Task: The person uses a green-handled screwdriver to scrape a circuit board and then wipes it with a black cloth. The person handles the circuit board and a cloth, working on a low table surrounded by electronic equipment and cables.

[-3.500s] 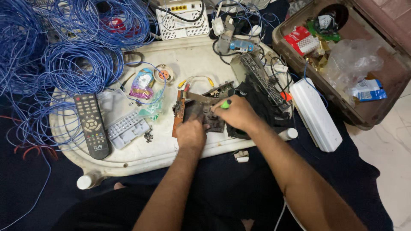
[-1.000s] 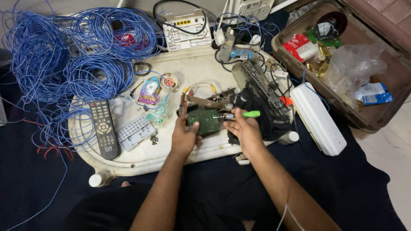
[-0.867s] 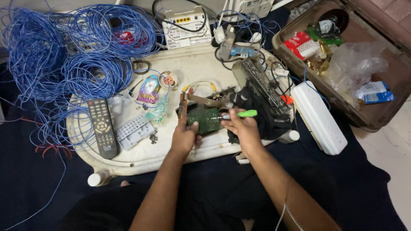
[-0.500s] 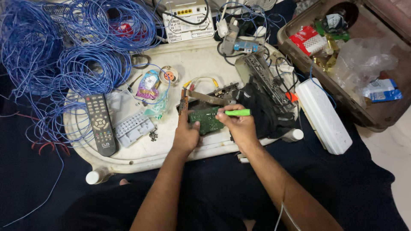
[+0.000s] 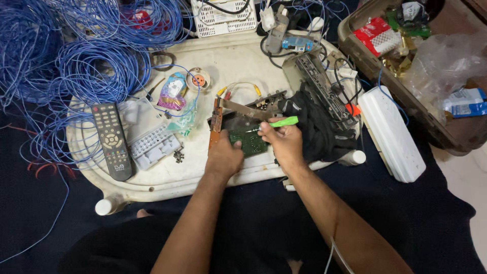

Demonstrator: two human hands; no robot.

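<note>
A green circuit board (image 5: 248,140) lies on a white oval tray (image 5: 243,61) in front of me. My left hand (image 5: 223,157) presses on the board's near left corner and holds it down. My right hand (image 5: 284,143) grips a screwdriver with a bright green handle (image 5: 283,121), its tip pointing down at the board's right side. A narrow brown board strip (image 5: 216,122) stands along the left edge of the green board. Behind it lies a metal chassis piece (image 5: 256,105) with yellow and red wires.
Big coils of blue wire (image 5: 76,45) fill the left. A black remote (image 5: 111,139) and a grey keypad (image 5: 152,147) lie on the tray's left. A black cloth (image 5: 317,129), a white router (image 5: 223,18), a white box (image 5: 390,132) and an open brown case (image 5: 456,142) sit right.
The green board was uncovered and brought forward. My right hand turned the green screwdriver so its tip points down onto the board. My left hand stayed on the board's left side.
</note>
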